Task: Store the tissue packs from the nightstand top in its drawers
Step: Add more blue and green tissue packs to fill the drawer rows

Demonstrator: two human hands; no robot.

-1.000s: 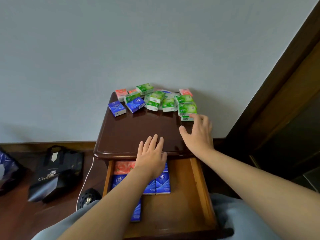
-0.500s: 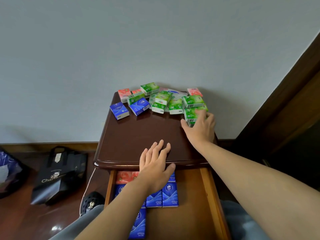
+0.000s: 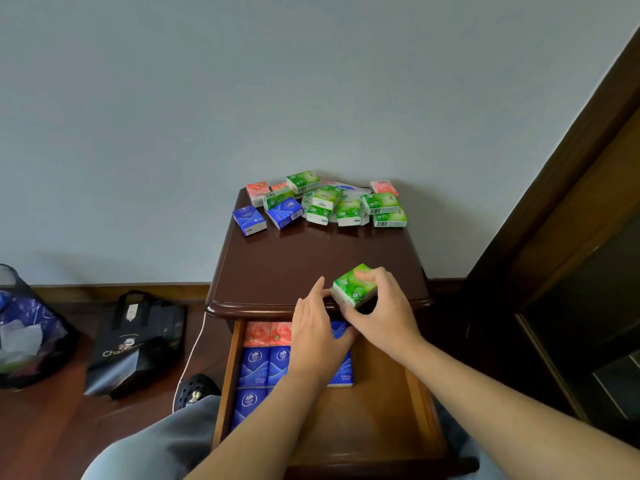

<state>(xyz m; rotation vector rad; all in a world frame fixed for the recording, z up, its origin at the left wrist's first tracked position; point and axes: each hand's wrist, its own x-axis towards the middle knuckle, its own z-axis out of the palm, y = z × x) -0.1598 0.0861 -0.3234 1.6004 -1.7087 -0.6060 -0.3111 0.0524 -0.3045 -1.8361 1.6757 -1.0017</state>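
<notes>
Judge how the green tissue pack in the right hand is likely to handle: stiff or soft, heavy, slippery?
The green tissue pack probably is light: the right hand holds it by fingertips alone. Its glossy wrapper suggests it may slip under a loose pinch. It keeps a blocky shape in the grip, so likely soft but not floppy, and its flat faces should not roll.

Left hand [image 3: 317, 336] hides perhaps two blue packs [image 3: 341, 367] in the drawer [image 3: 388, 417]
</notes>
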